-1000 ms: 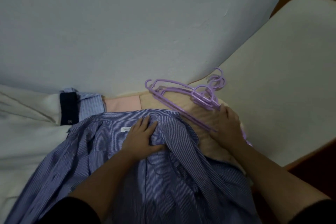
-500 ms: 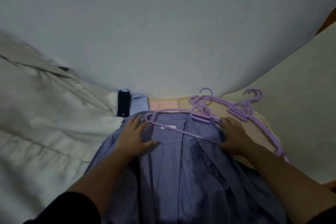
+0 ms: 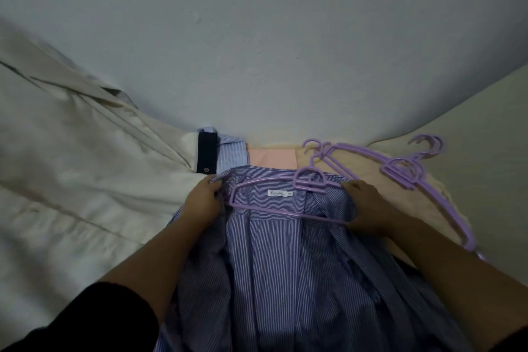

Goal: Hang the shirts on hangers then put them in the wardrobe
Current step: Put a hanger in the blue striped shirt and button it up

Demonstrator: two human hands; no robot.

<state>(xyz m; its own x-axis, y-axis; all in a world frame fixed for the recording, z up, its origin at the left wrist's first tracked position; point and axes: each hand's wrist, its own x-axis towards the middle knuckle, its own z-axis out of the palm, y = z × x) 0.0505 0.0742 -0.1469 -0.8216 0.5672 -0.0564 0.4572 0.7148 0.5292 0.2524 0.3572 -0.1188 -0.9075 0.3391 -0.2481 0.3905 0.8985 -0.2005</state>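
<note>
A blue striped shirt (image 3: 285, 266) lies spread in front of me, collar away from me, with a white label inside the neck. A purple plastic hanger (image 3: 274, 208) lies across its collar area. My left hand (image 3: 201, 203) pinches the shirt's left shoulder fabric beside the hanger's left end. At the hanger's right end my right hand (image 3: 368, 208) grips the hanger together with the shirt fabric. More purple hangers (image 3: 405, 171) lie in a loose pile on the right, on a beige cloth.
A cream shirt (image 3: 71, 180) lies spread to the left. Behind the striped shirt are a light-blue striped garment with a dark cuff (image 3: 207, 153), a pink cloth (image 3: 271, 156) and a beige cloth (image 3: 363, 168). A pale wall (image 3: 257, 37) rises just beyond.
The hanger has come down onto the collar from the pile. My left hand went from lying flat on the shirt to pinching its left shoulder; my right hand now grips the hanger's right end.
</note>
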